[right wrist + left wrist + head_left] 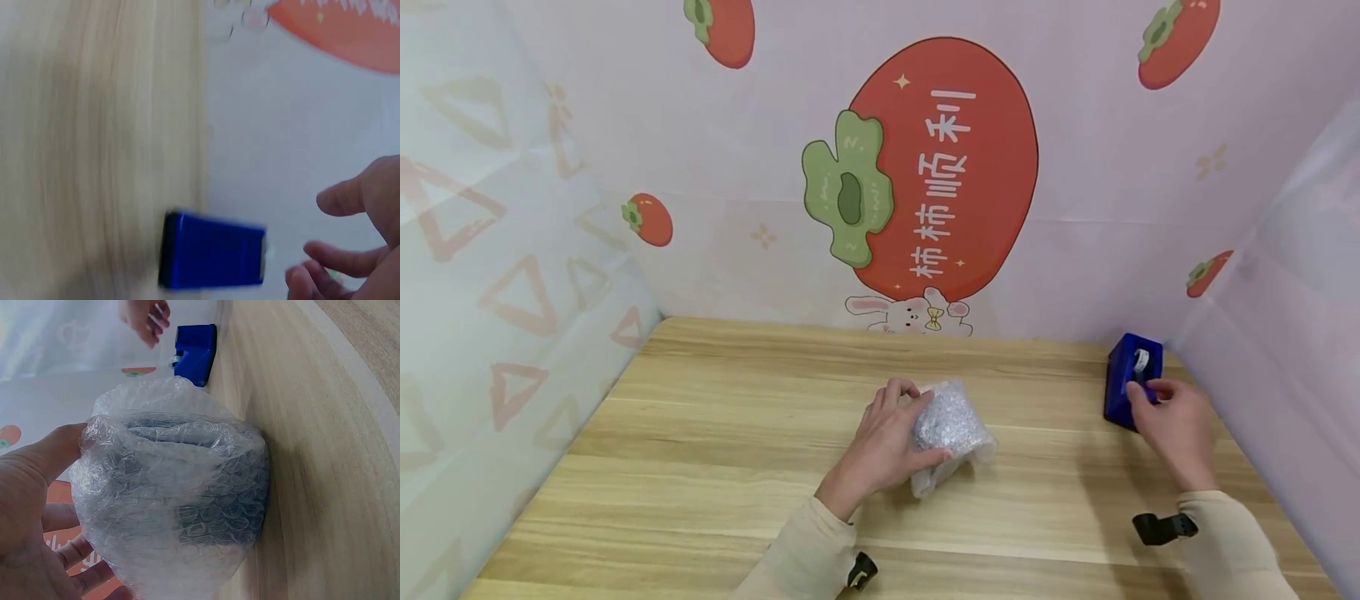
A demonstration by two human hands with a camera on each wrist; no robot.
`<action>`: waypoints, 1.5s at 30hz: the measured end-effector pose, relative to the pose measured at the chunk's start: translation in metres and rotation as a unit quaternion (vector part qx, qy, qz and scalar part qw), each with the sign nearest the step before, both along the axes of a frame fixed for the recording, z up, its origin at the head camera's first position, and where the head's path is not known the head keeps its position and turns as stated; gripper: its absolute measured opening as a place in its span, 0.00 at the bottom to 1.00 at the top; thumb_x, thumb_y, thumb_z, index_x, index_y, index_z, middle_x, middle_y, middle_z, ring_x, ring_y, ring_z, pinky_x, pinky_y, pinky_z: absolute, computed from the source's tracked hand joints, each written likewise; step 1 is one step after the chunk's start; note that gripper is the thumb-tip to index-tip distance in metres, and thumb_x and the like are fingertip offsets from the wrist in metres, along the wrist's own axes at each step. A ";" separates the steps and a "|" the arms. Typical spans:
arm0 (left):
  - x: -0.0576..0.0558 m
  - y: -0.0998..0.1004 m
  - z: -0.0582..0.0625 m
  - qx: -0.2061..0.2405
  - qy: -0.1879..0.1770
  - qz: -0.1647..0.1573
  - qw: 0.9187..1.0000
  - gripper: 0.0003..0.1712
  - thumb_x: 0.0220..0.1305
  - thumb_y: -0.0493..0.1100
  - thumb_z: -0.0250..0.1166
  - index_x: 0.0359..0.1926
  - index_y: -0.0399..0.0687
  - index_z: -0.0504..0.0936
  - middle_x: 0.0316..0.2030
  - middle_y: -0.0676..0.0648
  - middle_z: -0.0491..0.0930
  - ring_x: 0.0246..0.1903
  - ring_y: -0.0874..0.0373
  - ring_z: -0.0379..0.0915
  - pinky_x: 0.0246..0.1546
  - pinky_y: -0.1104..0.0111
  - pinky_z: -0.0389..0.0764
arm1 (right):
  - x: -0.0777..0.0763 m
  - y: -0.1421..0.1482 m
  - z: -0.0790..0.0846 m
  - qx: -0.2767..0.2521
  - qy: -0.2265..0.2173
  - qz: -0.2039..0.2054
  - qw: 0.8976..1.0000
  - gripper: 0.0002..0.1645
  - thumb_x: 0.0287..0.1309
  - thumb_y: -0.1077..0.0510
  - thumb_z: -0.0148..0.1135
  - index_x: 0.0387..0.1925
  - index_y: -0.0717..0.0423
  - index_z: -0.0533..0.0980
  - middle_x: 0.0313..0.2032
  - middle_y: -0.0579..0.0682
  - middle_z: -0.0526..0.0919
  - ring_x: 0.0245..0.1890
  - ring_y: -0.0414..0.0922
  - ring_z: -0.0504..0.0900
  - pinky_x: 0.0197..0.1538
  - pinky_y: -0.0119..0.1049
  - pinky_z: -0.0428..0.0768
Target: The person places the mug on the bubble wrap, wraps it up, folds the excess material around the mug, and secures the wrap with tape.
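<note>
A bundle of bubble wrap (952, 421) stands on the wooden table, and a dark item shows faintly through its layers in the left wrist view. My left hand (885, 437) grips the bundle from its left side, thumb at the near side and fingers over the far side. Toward the back right corner is a blue tape dispenser (1117, 383) with a small roll in it. My right hand (1176, 425) hovers by the dispenser. In the right wrist view its thumb (344, 199) and fingers are apart with nothing between them, a little off the dispenser's top.
The wooden table (700, 467) meets a printed cloth wall (1075, 275) at the back. Further cloth walls rise at the left and right, the right one close to the dispenser. Loose flaps of wrap stick out from the bundle's near edge.
</note>
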State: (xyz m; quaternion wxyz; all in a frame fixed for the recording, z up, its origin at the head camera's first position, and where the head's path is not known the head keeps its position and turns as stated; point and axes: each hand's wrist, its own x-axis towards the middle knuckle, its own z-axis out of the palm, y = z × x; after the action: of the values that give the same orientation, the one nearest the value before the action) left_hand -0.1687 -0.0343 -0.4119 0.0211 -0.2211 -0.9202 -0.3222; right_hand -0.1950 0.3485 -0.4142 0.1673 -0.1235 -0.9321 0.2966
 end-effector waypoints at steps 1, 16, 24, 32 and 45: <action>0.000 0.000 0.000 -0.001 -0.001 0.000 1.000 0.45 0.55 0.55 0.79 0.69 0.41 0.73 0.56 0.45 0.64 0.57 0.47 0.63 0.63 0.49 0.65 | 0.000 0.008 -0.001 0.003 -0.021 -0.018 1.000 0.35 0.71 0.44 0.55 0.55 0.76 0.75 0.48 0.73 0.77 0.46 0.66 0.74 0.41 0.54 0.74; -0.001 0.000 0.002 -0.009 -0.010 0.002 1.000 0.46 0.55 0.56 0.78 0.70 0.41 0.73 0.56 0.46 0.64 0.58 0.48 0.62 0.64 0.49 0.65 | -0.013 0.042 -0.016 -0.013 -0.130 0.013 0.991 0.44 0.72 0.34 0.48 0.55 0.76 0.76 0.49 0.73 0.80 0.44 0.64 0.79 0.39 0.50 0.77; 0.000 0.000 0.003 -0.008 -0.006 0.001 1.000 0.45 0.55 0.56 0.78 0.69 0.41 0.74 0.55 0.46 0.64 0.57 0.48 0.63 0.63 0.49 0.65 | -0.017 0.038 -0.013 -0.174 -0.131 -0.029 0.976 0.41 0.66 0.37 0.61 0.57 0.73 0.78 0.65 0.72 0.70 0.66 0.68 0.64 0.61 0.63 0.68; 0.000 0.002 0.002 -0.011 -0.008 0.006 1.000 0.45 0.55 0.56 0.79 0.69 0.41 0.74 0.55 0.46 0.65 0.56 0.49 0.63 0.63 0.49 0.66 | -0.022 0.030 -0.003 -0.137 -0.115 -0.064 0.982 0.29 0.63 0.46 0.67 0.48 0.70 0.84 0.51 0.66 0.83 0.53 0.60 0.77 0.47 0.48 0.76; 0.000 0.002 0.002 -0.013 -0.013 0.009 1.000 0.46 0.55 0.56 0.78 0.69 0.41 0.74 0.56 0.46 0.65 0.56 0.50 0.63 0.63 0.50 0.66 | -0.024 0.020 -0.006 -0.024 -0.095 -0.077 0.992 0.23 0.69 0.49 0.58 0.32 0.66 0.84 0.21 0.50 0.82 0.26 0.50 0.78 0.30 0.44 0.72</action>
State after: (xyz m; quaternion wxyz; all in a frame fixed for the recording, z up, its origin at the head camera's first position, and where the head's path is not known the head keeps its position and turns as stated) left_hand -0.1683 -0.0322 -0.4099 0.0087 -0.2092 -0.9264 -0.3130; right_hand -0.2191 0.3688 -0.4203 0.0973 -0.2262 -0.9241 0.2921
